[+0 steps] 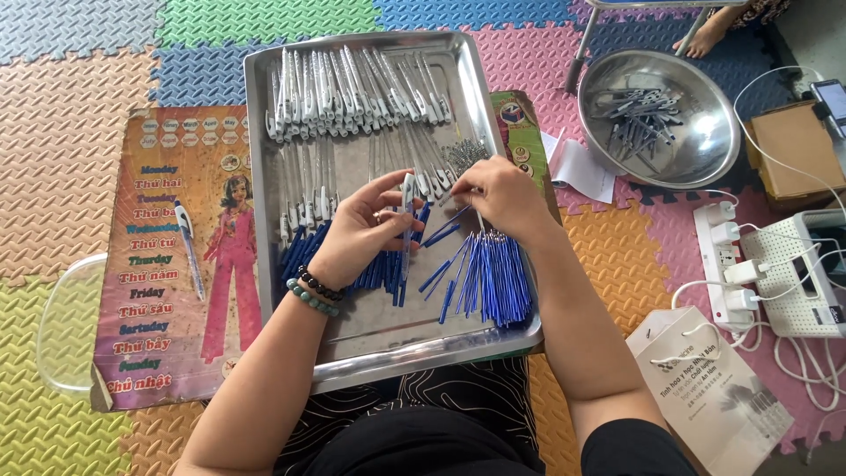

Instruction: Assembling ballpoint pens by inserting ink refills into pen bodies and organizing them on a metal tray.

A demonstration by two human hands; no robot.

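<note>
Over the tray: both hands work above the middle of a steel tray (264, 176) that rests on the person's lap and the foam mat floor (62, 150).
Left hand: the left hand (357, 234) has its grip closed around a white pen barrel (407, 207), held upright between thumb and fingers; a bead bracelet (315, 291) sits at the wrist.
Right hand: the right hand (498, 198) pinches something thin at its fingertips just beside the top of the barrel; what it grasps is too small to tell.
Refills: blue refills (493, 278) lie in a loose pile on the tray under and in front of both hands.
Barrels: rows of white pen barrels (352, 88) fill the far half of the tray.
Springs: a small heap of springs (463, 154) lies just beyond the right hand.
Around: a metal bowl (705, 150) with grey parts stands on the mat to the right, a poster (176, 264) with a finished pen (189, 247) lies to the left, and a power strip (724, 264) is near the right edge.
</note>
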